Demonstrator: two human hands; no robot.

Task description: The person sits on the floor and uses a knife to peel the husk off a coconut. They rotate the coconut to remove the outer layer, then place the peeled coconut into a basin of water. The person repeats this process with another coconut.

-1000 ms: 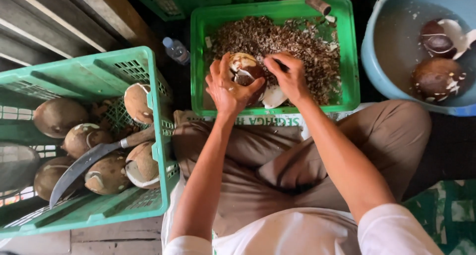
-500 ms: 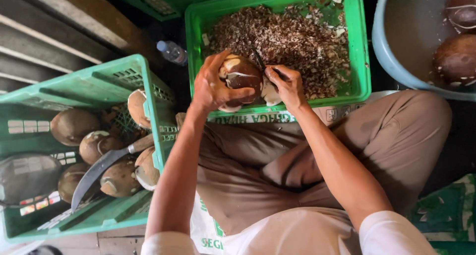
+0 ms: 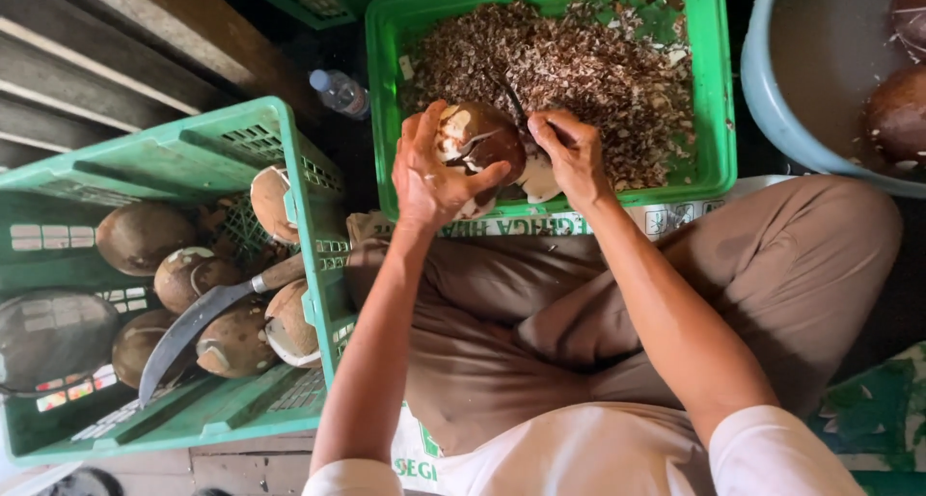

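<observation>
Turned a little since the earlier frame, the coconut (image 3: pixel 479 141) is gripped by the closed left hand (image 3: pixel 432 173) above the near rim of the green crate (image 3: pixel 714 91), while a dark blade (image 3: pixel 514 98) is clasped by the right hand (image 3: pixel 571 153) against its shell, so more husk is exposed.

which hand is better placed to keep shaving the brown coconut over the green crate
Right. The right hand grips a thin dark blade laid against the round brown coconut, above the green plastic crate of shavings. The left hand is wrapped around the coconut, steadying it.
</observation>
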